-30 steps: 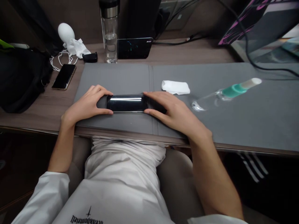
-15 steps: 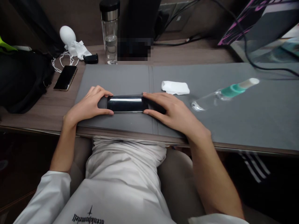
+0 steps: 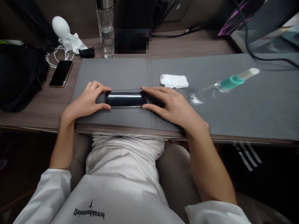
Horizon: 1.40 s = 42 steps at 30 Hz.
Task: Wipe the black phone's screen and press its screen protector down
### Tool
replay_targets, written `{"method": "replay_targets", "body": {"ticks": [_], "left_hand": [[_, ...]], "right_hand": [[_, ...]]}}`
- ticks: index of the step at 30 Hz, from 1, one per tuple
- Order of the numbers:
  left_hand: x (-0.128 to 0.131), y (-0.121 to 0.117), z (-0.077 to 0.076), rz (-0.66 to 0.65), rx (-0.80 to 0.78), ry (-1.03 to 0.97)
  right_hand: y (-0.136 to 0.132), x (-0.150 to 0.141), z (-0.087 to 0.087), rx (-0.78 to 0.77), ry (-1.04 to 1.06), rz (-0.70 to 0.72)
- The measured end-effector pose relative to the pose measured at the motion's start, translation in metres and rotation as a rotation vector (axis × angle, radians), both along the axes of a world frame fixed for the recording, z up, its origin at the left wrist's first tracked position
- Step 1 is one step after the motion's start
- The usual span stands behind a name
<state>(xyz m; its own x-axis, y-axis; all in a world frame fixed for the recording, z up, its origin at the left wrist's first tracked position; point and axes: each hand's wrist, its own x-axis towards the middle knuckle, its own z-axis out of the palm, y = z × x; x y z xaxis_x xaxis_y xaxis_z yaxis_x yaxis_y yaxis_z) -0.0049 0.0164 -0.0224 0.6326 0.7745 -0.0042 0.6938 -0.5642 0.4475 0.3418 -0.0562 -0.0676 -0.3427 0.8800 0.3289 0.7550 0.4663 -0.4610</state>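
Note:
A dark smartphone (image 3: 126,99) lies sideways on the grey desk mat (image 3: 112,71), its glossy screen up with a bright streak of reflected light. My left hand (image 3: 87,99) grips its left end, thumb on the near edge and fingers on the far edge. At the other end, my right hand (image 3: 171,105) holds it the same way between thumb and fingers. Just beyond my right hand is a folded white tissue (image 3: 174,81). Farther right, a clear spray bottle (image 3: 224,85) with a green band lies on the mat.
A second phone (image 3: 61,73) rests on the wood at left, near a white egg-shaped object (image 3: 61,28), crumpled tissue and white cord. Behind the mat stands a water bottle (image 3: 107,34). A black bag (image 3: 21,77) occupies the left edge; a black cable (image 3: 263,58) crosses the right rear.
The whole scene sits slightly higher in view as the camera has shifted. Both hands keep their hold on the smartphone, which stays in place on the mat.

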Motion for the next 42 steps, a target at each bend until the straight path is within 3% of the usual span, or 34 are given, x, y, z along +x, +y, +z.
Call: {"method": "replay_targets", "body": {"ticks": [29, 42], "left_hand": [[-0.0022, -0.0035, 0.0009, -0.016, 0.004, 0.017], [0.0008, -0.0041, -0.0007, -0.002, 0.010, 0.003]], "right_hand": [[0.0028, -0.0009, -0.0042, 0.098, -0.085, 0.027], [-0.0005, -0.0011, 0.0004, 0.026, -0.078, 0.006]]}}
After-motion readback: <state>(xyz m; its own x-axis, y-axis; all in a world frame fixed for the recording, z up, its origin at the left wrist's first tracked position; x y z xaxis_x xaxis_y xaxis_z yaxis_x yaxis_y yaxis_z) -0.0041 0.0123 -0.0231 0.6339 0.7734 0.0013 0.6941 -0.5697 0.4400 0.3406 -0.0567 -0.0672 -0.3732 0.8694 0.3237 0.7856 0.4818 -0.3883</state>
